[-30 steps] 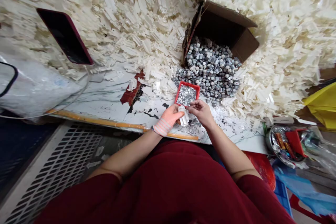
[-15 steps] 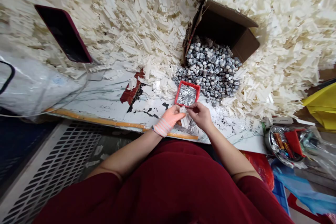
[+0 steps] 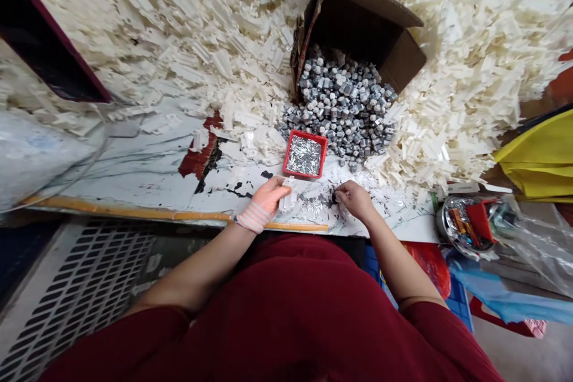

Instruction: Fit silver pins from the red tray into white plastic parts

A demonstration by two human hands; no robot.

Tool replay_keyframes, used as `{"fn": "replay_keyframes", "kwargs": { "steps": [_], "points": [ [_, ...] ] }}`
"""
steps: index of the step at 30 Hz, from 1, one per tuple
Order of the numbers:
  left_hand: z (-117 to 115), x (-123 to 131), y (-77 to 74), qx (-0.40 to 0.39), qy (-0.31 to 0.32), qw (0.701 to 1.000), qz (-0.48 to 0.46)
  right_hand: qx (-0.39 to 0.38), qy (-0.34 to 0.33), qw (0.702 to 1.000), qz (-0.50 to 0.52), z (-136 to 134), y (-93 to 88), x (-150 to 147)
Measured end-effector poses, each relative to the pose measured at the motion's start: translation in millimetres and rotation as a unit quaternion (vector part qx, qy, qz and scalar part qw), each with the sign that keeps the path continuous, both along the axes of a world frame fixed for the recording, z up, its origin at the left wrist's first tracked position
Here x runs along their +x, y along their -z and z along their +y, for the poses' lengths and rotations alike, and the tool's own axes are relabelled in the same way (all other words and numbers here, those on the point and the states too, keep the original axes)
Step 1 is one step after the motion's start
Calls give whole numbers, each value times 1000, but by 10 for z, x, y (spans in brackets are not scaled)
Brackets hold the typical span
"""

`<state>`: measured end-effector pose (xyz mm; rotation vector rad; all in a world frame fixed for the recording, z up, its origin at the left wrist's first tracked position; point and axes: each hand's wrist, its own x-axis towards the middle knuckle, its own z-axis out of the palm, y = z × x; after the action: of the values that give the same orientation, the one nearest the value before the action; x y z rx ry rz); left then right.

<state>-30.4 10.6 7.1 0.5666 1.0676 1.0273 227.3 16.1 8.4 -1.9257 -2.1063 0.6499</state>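
My left hand [image 3: 265, 203], in an orange striped glove, is closed on a white plastic piece [image 3: 287, 197] at the front of the worktop. My bare right hand [image 3: 354, 199] is a short way to the right, its fingers pinched together over small dark bits on the surface; what they hold, if anything, is too small to make out. Between the hands lies a loose scatter of metal pins [image 3: 314, 206]. Just beyond them stands a small red tray [image 3: 285, 162] filled with similar shiny pins.
Grey-and-white small parts [image 3: 342, 104] spill from a tipped cardboard box [image 3: 405, 59]. Heaps of white plastic pieces [image 3: 201, 30] flank it. A phone [image 3: 49, 45] stands at the left. A round metal container [image 3: 443, 221] with odds and ends sits at the right.
My right hand has moved away from the white plastic piece to the right, down to the worktop. My left hand keeps its hold. The whole view has shifted somewhat.
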Motion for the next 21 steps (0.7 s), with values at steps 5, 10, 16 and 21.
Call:
{"fn": "replay_keyframes", "kwargs": {
  "steps": [5,10,16,21],
  "points": [
    [-42,5,8,-10,7,1000,2,10,-18,993,-119,99,62,-34],
    [-68,34,-7,2,21,1000,13,33,-28,990,-136,367,126,-164],
    [-79,69,52,-13,20,1000,-2,49,-85,990,-106,423,194,-111],
    [-61,41,93,-19,30,999,7,141,21,990,-18,193,91,396]
  ]
}}
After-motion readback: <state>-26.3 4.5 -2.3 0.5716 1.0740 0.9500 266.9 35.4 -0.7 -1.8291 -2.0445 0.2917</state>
